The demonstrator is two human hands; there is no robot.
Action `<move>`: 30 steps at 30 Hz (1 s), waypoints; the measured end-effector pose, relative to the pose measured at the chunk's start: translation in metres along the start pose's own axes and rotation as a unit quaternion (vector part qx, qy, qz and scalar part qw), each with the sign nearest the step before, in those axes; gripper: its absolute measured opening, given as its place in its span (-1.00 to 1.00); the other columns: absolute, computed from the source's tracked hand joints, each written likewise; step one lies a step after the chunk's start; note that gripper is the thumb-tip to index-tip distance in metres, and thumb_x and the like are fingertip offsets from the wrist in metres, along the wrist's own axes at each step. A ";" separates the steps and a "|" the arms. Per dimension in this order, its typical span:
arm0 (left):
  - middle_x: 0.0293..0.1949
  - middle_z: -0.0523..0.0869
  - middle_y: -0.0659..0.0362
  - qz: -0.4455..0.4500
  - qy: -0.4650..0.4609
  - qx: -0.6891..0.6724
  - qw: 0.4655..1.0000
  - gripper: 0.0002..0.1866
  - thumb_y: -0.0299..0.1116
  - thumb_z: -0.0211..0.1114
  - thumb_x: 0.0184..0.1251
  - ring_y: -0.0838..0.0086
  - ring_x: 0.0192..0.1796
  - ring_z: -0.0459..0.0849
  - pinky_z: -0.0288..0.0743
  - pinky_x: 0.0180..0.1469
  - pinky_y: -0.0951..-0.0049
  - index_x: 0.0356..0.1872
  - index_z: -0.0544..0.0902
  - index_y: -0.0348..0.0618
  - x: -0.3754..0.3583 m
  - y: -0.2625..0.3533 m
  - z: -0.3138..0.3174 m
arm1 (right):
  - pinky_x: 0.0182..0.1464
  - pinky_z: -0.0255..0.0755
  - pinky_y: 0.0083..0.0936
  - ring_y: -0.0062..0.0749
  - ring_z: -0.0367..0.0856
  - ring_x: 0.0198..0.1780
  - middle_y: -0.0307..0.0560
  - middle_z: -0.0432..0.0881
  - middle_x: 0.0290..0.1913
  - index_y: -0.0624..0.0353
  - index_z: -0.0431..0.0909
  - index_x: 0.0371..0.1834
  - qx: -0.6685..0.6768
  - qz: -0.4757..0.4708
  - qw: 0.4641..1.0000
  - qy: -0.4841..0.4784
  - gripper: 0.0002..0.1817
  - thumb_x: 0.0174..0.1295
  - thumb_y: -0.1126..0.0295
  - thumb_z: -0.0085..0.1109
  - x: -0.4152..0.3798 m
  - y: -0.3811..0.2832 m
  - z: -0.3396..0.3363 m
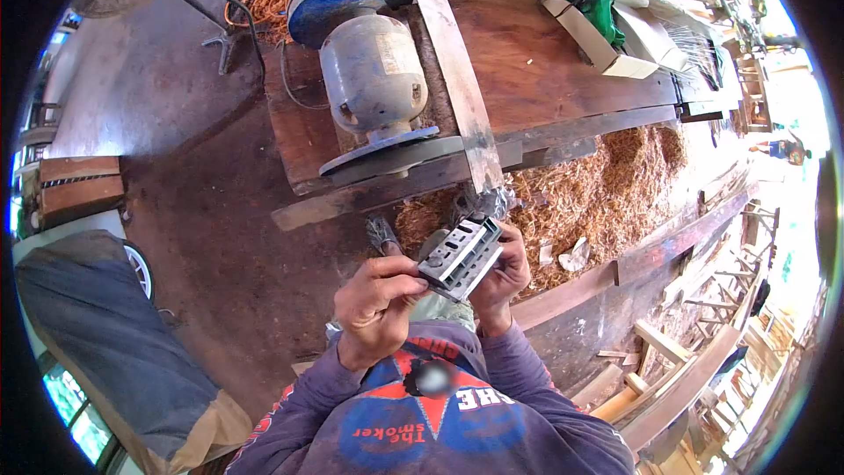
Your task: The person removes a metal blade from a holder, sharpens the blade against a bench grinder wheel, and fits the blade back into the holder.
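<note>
A grey slotted metal block [461, 257], with oblong holes along its upper face and a ridged side, is held up in front of my chest. I cannot make out exactly what kind of part it is. My left hand [380, 301] pinches its left end between thumb and curled fingers. Around the right end, the fingers of my right hand [503, 271] are closed, with some of them hidden behind the block. Just beyond the block stands a bench grinder [374, 70], its nearer grinding wheel [396, 156] facing me.
The grinder is mounted on a wooden bench [545, 70], beside a long metal strip [457, 79]. An open cardboard box [607, 44] with green cloth [591, 0] sits farther right. Wood shavings [598, 202] fill the space below. A covered object [123, 343] stands at left.
</note>
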State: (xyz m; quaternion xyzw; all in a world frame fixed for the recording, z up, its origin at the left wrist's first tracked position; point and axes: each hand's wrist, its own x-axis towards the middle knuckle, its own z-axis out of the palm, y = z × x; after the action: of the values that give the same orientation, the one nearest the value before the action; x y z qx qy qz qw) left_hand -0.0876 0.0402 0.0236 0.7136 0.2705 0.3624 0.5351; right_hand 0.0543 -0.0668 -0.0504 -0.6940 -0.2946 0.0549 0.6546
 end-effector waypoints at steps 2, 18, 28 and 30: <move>-0.20 0.74 0.03 0.001 -0.003 -0.002 1.000 -0.76 -0.72 0.48 0.03 0.44 -0.25 0.72 0.59 -0.24 0.50 -0.31 0.68 -0.19 -0.001 0.002 0.001 | -0.15 0.50 -0.60 -0.28 0.73 -0.07 0.29 0.69 -0.03 0.23 0.45 -0.40 -0.001 -0.015 1.000 -0.002 -0.79 0.20 0.62 0.34 0.001 -0.002 0.000; -0.21 0.75 0.05 0.037 -0.044 0.027 0.998 -0.72 -0.68 0.53 -0.03 0.38 -0.28 0.74 0.60 -0.26 0.48 -0.31 0.69 -0.12 -0.008 0.017 0.013 | -0.11 0.63 -0.44 -0.16 0.76 -0.06 0.34 0.69 0.00 0.23 0.42 -0.33 0.046 -0.031 0.998 0.011 -0.76 0.21 0.54 0.39 -0.008 0.008 -0.018; -0.20 0.73 0.04 0.034 -0.071 0.002 0.997 -0.67 -0.75 0.46 -0.03 0.31 -0.22 0.76 0.66 -0.05 0.40 -0.24 0.71 -0.14 -0.013 0.019 0.014 | 0.02 0.65 -0.22 -0.03 0.74 0.01 0.30 0.63 0.04 0.26 0.43 -0.27 0.070 -0.010 0.997 0.011 -0.78 0.30 0.44 0.33 -0.012 -0.001 -0.024; -0.19 0.73 0.04 0.055 -0.071 0.006 0.996 -0.68 -0.74 0.47 -0.02 0.32 -0.23 0.76 0.66 -0.15 0.43 -0.24 0.70 -0.14 -0.013 0.018 0.014 | 0.02 0.65 -0.24 -0.06 0.74 0.00 0.30 0.65 0.03 0.26 0.44 -0.26 0.066 -0.019 0.998 0.012 -0.77 0.29 0.42 0.34 -0.010 -0.003 -0.025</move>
State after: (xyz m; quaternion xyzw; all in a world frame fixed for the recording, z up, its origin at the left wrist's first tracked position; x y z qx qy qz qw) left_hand -0.0843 0.0171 0.0359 0.7543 0.1941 0.3384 0.5281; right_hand 0.0565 -0.0937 -0.0473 -0.6442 -0.2956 0.0541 0.7034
